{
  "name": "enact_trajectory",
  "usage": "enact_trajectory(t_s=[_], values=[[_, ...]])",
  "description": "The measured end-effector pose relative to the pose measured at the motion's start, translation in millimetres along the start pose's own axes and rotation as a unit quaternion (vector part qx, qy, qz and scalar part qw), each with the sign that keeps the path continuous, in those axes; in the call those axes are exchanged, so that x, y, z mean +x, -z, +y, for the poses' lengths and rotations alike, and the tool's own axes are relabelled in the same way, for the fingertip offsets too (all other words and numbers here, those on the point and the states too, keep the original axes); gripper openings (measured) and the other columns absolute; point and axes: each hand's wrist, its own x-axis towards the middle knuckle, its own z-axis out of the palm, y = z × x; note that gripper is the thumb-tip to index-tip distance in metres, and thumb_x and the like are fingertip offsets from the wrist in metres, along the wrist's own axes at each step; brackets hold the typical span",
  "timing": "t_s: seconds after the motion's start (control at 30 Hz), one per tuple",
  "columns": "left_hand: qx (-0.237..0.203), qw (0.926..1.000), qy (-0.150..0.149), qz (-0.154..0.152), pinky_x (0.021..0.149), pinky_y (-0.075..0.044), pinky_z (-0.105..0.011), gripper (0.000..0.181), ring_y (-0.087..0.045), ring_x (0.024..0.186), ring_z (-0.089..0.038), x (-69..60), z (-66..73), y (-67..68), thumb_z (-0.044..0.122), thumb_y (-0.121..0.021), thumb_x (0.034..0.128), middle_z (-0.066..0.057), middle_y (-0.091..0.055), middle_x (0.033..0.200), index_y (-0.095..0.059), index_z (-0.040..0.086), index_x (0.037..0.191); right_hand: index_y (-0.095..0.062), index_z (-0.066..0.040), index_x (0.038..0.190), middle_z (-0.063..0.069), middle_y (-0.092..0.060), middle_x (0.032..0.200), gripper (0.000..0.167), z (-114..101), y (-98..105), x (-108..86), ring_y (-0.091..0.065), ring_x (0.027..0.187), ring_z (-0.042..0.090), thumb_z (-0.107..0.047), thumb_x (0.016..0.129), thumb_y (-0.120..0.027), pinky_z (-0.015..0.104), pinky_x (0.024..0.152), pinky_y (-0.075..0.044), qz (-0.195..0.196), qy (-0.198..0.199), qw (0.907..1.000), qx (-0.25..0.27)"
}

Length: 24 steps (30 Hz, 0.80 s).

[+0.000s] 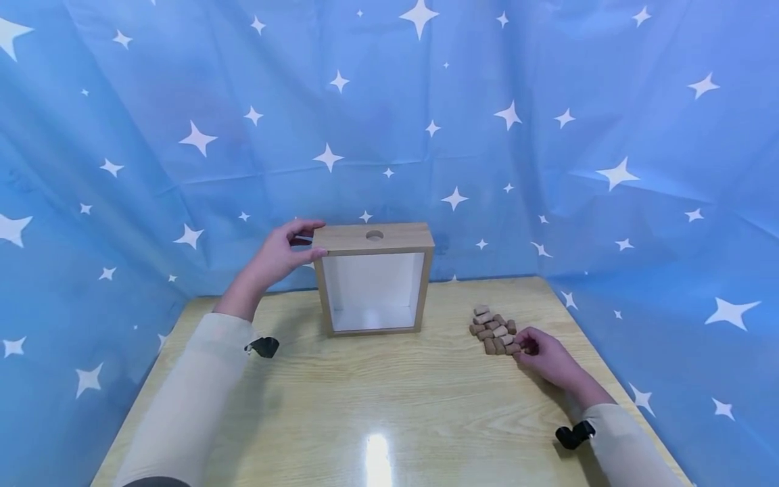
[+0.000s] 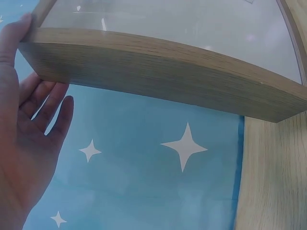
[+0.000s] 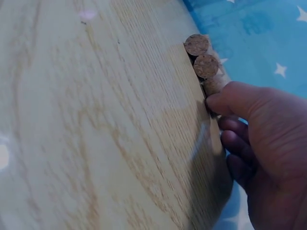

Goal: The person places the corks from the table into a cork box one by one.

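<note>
A shallow wooden box (image 1: 402,237) with a clear front and a round hole in its top stands upright at the back of the table. My left hand (image 1: 281,251) grips its upper left corner, thumb at the front and fingers behind; the left wrist view shows the wooden side (image 2: 144,72) beside that hand. To the right lies a pile of brown corks (image 1: 489,323). At the pile's near right edge, my right hand (image 1: 550,358) pinches a cork (image 1: 512,348) between thumb and forefinger. That cork (image 3: 213,85) is partly hidden by the thumb in the right wrist view.
The light wood table (image 1: 341,399) extends in front of the box and between both arms. A blue curtain (image 1: 389,122) with white stars hangs close behind the box and along both sides. Black straps (image 1: 575,435) dangle near the cuffs.
</note>
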Motion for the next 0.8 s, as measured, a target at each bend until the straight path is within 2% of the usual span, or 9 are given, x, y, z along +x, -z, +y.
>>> enact_trajectory(t_s=[0.2, 0.43, 0.6, 0.8], values=[[-0.01, 0.9999, 0.001, 0.0, 0.116, -0.05, -0.059, 0.069, -0.056, 0.14, -0.035, 3.4, 2.3, -0.2, 0.04, -0.087, 0.0992, -0.009, -0.059, 0.151, -0.06, 0.018, 0.16, -0.062, -0.002, 0.116, 0.009, -0.063, 0.099, 0.023, -3.7, 5.4, -1.2, -0.058, 0.087, 0.018, -0.001, 0.1, -0.079, 0.029, 0.07, -0.051, 0.005, -0.004, 0.9995, 0.029], [-0.019, 0.9998, 0.012, -0.001, 0.117, -0.05, -0.059, 0.068, -0.055, 0.142, -0.035, 1.4, 3.8, 0.3, 0.037, -0.086, 0.1007, -0.009, -0.057, 0.154, -0.059, 0.019, 0.16, -0.066, -0.003, 0.116, 0.01, -0.068, 0.098, 0.022, -16.6, 8.2, 1.5, -0.063, 0.086, 0.02, -0.008, 0.102, -0.081, 0.028, 0.071, -0.056, 0.036, 0.004, 0.9984, 0.042], [-0.028, 0.9994, 0.018, -0.005, 0.116, -0.051, -0.058, 0.067, -0.055, 0.142, -0.036, -1.6, 3.8, -0.5, 0.032, -0.085, 0.1016, -0.011, -0.056, 0.155, -0.058, 0.019, 0.161, -0.068, -0.002, 0.122, 0.013, -0.067, 0.098, 0.025, -31.3, 9.7, 7.6, -0.063, 0.084, 0.021, -0.012, 0.103, -0.081, 0.028, 0.068, -0.057, 0.08, 0.01, 0.9954, 0.051], [-0.023, 0.9995, 0.021, -0.005, 0.115, -0.052, -0.058, 0.068, -0.055, 0.141, -0.036, -2.6, 4.1, -1.6, 0.035, -0.087, 0.0998, -0.01, -0.057, 0.154, -0.059, 0.02, 0.16, -0.072, -0.004, 0.126, 0.012, -0.07, 0.103, 0.024, -54.6, 16.9, 24.5, -0.063, 0.087, 0.018, -0.018, 0.107, -0.077, 0.023, 0.07, -0.055, 0.141, 0.048, 0.9881, 0.037]])
